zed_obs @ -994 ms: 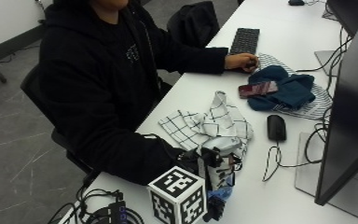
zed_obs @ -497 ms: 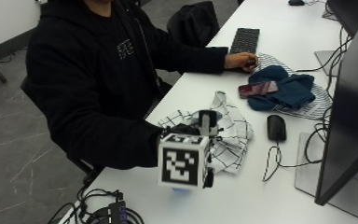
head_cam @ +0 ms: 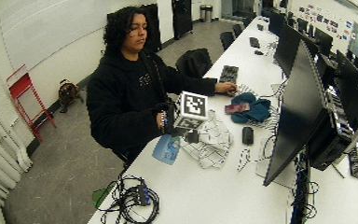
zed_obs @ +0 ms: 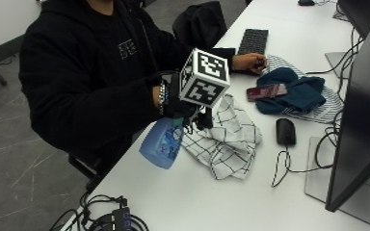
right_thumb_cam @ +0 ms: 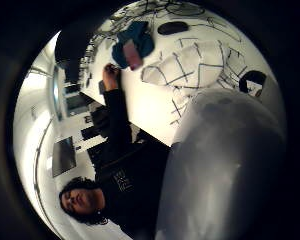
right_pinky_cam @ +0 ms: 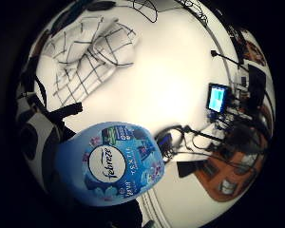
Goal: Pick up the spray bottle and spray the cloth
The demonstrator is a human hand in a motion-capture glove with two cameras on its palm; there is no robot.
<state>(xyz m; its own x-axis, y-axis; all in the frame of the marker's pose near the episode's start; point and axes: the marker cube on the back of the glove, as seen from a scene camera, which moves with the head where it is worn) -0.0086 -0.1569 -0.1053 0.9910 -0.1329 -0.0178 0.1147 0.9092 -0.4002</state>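
Blue plastic marked the Febreze spray bottle (zed_obs: 164, 142) in the outside view; it was held tilted above the white table (zed_obs: 191, 202), gripped near its neck by the gloved right hand (zed_obs: 178, 108), just beside the checked cloth (zed_obs: 227, 137). Beyond the cloth, the bare left hand (zed_obs: 249, 61) was rested beside a keyboard (zed_obs: 252, 41), its fingers loosely curled.

In the little finger side palm view, the bottle's label (right_pinky_cam: 111, 164) was seen close, with the cloth (right_pinky_cam: 80, 57) on the table beyond.

In the thumb side palm view, the bottle's pale body (right_thumb_cam: 225, 165) filled much, beside the cloth (right_thumb_cam: 190, 67).

In the wide outside view, the bottle (head_cam: 167, 148) was seen beside the cloth (head_cam: 210, 140).
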